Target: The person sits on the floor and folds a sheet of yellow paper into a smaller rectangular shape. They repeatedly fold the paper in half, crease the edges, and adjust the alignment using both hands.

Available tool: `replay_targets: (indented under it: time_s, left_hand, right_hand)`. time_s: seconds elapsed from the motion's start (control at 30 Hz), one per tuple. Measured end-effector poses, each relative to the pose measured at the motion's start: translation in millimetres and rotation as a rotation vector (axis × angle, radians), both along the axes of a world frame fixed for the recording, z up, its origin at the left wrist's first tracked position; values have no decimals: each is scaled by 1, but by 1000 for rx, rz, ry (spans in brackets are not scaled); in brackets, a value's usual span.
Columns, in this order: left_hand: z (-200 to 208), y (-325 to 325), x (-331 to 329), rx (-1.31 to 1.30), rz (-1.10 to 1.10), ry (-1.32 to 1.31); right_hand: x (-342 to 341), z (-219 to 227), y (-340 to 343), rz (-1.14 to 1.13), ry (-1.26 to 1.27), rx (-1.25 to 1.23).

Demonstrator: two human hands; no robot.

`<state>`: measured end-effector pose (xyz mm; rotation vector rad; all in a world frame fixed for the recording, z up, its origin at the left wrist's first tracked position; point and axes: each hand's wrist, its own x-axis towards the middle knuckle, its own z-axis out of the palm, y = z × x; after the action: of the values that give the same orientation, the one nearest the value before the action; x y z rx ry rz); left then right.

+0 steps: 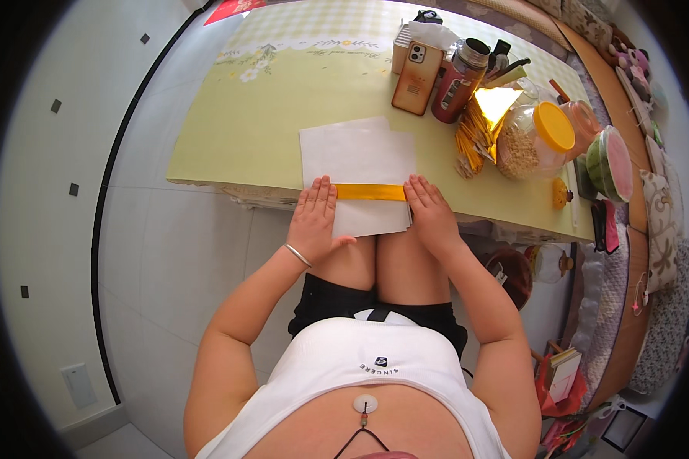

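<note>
A narrow yellow paper strip (pixel 370 192) lies across white paper sheets (pixel 357 157) at the near edge of a pale green table (pixel 245 138). My left hand (pixel 315 218) rests flat on the strip's left end, fingers spread, a thin bracelet on the wrist. Pressing down on the strip's right end is my right hand (pixel 432 214), fingers together. Neither hand grips anything. The sheets overhang the table edge above my knees.
Behind the sheets stand an orange phone (pixel 417 77), a dark red bottle (pixel 458 83), a clear jar with a yellow lid (pixel 536 138), a bundle of yellow strips (pixel 473 136) and a green bowl with a pink lid (pixel 611 162). White floor tiles lie left.
</note>
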<state>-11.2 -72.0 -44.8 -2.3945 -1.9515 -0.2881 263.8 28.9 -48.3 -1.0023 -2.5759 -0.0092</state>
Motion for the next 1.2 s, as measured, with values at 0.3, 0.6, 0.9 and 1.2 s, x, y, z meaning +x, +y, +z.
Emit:
replay_targets:
  time_s: [0.3,0.6,0.9,1.2]
  left_hand:
    - [38,42,28,244,-1,22]
    - [32,66,51,270,-221,-88]
    - [59,100,-16,-548,-315,-1239]
    - [100,47,26,-49,-396,-380]
  right_hand:
    - [2,14,21,99,30,38]
    - [13,42,3,41,202,-170]
    - [17,38,18,100,384,-51]
    - [-42,41,-10,84,91,154]
